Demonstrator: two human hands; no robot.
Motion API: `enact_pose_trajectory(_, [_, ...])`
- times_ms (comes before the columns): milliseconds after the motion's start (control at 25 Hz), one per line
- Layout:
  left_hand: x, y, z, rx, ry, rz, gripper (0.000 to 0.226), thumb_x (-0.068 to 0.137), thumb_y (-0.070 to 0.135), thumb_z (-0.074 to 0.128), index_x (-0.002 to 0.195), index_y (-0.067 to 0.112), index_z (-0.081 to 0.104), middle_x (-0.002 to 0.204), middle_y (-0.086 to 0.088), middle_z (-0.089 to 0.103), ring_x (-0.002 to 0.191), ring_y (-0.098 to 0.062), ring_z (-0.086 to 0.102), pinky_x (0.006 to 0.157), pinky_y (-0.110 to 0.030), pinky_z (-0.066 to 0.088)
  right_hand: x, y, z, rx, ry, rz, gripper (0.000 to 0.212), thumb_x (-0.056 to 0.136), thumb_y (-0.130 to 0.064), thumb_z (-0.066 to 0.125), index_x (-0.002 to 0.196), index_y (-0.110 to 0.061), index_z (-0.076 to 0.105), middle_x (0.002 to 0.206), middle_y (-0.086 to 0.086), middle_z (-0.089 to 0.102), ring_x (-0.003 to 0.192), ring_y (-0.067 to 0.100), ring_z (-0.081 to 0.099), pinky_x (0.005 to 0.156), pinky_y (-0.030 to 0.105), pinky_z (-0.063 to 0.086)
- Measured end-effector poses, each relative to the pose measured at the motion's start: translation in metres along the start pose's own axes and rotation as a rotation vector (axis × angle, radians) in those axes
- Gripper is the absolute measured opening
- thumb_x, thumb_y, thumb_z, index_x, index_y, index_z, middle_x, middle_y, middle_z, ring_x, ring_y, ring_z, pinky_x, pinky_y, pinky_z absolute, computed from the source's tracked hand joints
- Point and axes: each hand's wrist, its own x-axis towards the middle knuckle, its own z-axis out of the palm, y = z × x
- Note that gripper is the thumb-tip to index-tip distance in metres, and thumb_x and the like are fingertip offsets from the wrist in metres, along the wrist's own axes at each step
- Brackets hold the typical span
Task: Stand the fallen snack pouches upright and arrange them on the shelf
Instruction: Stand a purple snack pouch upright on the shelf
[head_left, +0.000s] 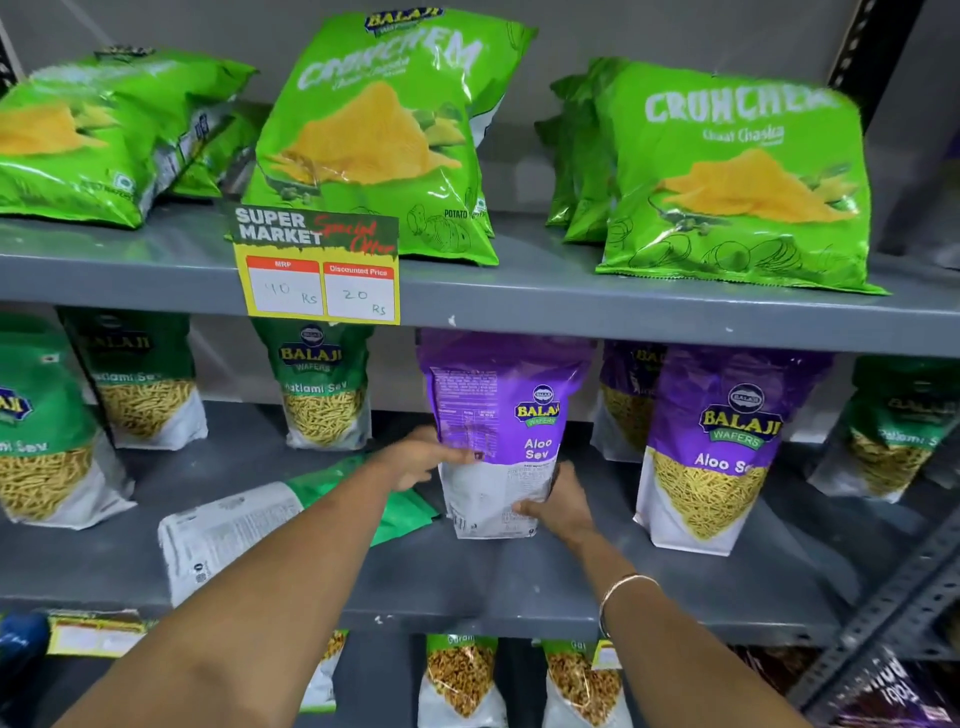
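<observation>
Purple Aloo Sev pouch (498, 431) upright mid-shelf; green pouch (291, 514) apparently lying flat beside.

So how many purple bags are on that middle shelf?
3: one held upright by both hands, one standing at the right front, and one partly hidden behind between them. More may hide behind.

Purple-and-white pouch (496, 431), green-and-white fallen pouch (270, 514), bright green chip bags (737, 176) with yellow pictures, grey shelf (649, 306), yellow price tag (319, 270).

The grey middle shelf (467, 587) bears upright sev pouches; left of the purple pouch (498, 436) a green pouch (270, 514) lies flat.
</observation>
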Motion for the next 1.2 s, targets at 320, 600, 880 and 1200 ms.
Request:
enact_pose_trajectory(320, [-0.008,-0.018,-0.013,0.079,-0.155,-0.138,0.033,0.091,0.006,0.047,0.12,0.021,0.048,0.069,0.013,0.074,0.063,0.0,0.07,0.077,-0.026,0.043,0.006,0.006,0.01,0.086,0.022,0.122,0.028,0.075,-0.002,0.064,0.067,-0.019,0.044,0.091,0.019,0.064,0.077,0.022,0.056,0.055,0.015,0.044])
enact_pose_trajectory(600, [0.003,-0.023,0.022,0.041,0.013,-0.001,0.092,0.076,0.013,0.072,0.148,0.019,0.016,0.147,-0.003,0.037,0.139,-0.021,0.033,0.111,-0.038,0.027,0.004,-0.006,0.0,0.1,-0.486,0.033,0.082,0.049,-0.023,0.089,0.122,-0.016,0.051,0.121,0.0,0.064,0.112,0.017,0.06,0.102,0.033,0.048])
enact_pose_trajectory(880, [0.009,-0.025,0.022,0.157,0.148,0.027,0.08,0.067,0.028,0.078,0.136,0.016,0.038,0.14,-0.004,0.039,0.131,-0.025,0.036,0.107,-0.028,0.031,-0.001,-0.009,-0.003,0.198,-0.315,-0.005,0.068,0.063,-0.007,0.081,0.114,-0.008,0.036,0.113,0.009,0.057,0.105,0.022,0.055,0.081,0.021,0.052])
enact_pose_trajectory(1200, [0.004,-0.03,0.014,-0.099,0.228,0.042,0.071,0.075,-0.004,0.069,0.135,0.004,0.031,0.121,-0.023,0.057,0.106,-0.024,0.053,0.085,-0.026,0.039,0.007,-0.001,-0.019,0.274,-0.056,-0.04,0.042,0.069,0.007,0.071,0.103,-0.007,0.049,0.11,0.014,0.061,0.098,0.023,0.056,0.083,0.032,0.045])
